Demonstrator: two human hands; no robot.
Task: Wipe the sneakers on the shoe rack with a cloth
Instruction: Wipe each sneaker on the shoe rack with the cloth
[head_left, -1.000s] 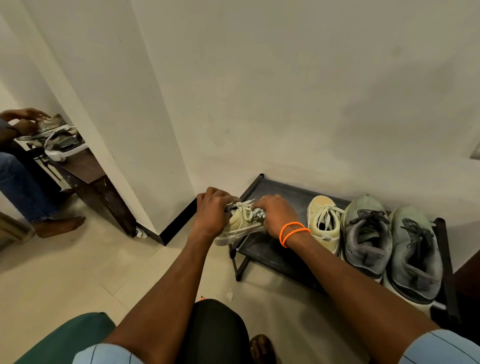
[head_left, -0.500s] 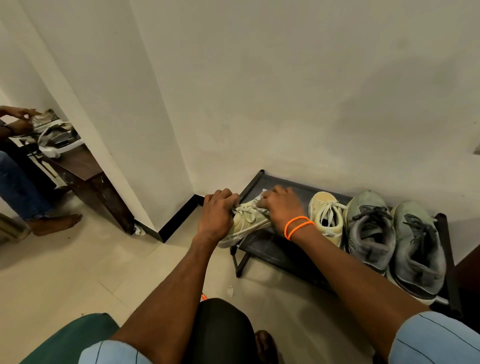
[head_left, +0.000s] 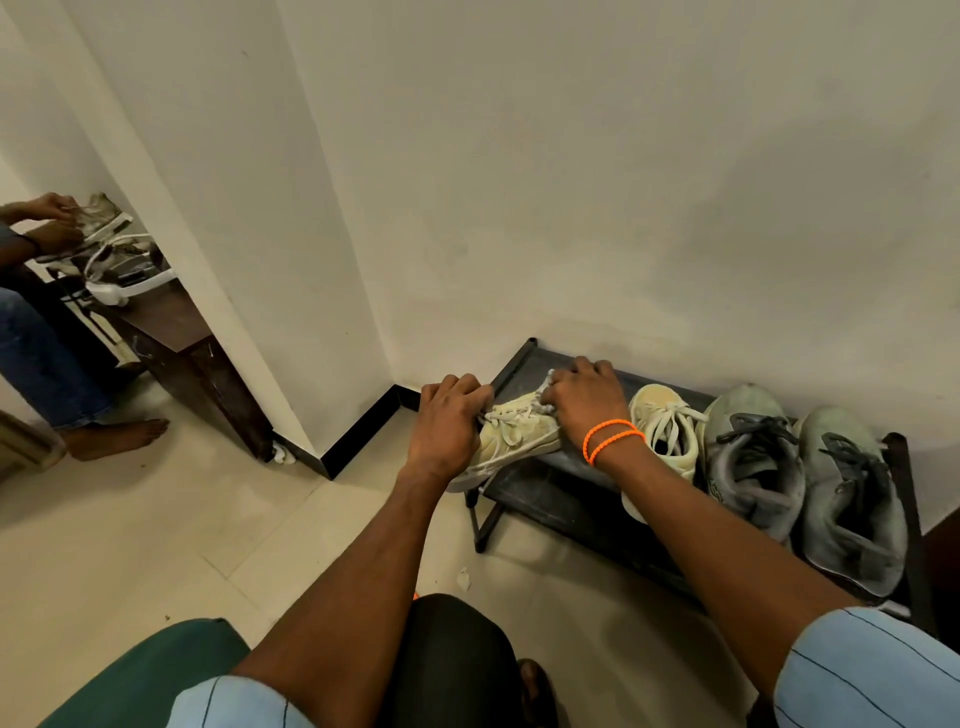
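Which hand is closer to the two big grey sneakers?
Right. The right hand sits on the pale yellow sneaker being held, one shoe away from the two grey sneakers. The left hand grips that sneaker's far side, farther away.

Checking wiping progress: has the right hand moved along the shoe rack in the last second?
Yes. The right hand has slid toward the wall, up the pale sneaker, nearer the shoe rack's back edge.

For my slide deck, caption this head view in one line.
Both hands, left and right, grip a cream sneaker at the black shoe rack edge.
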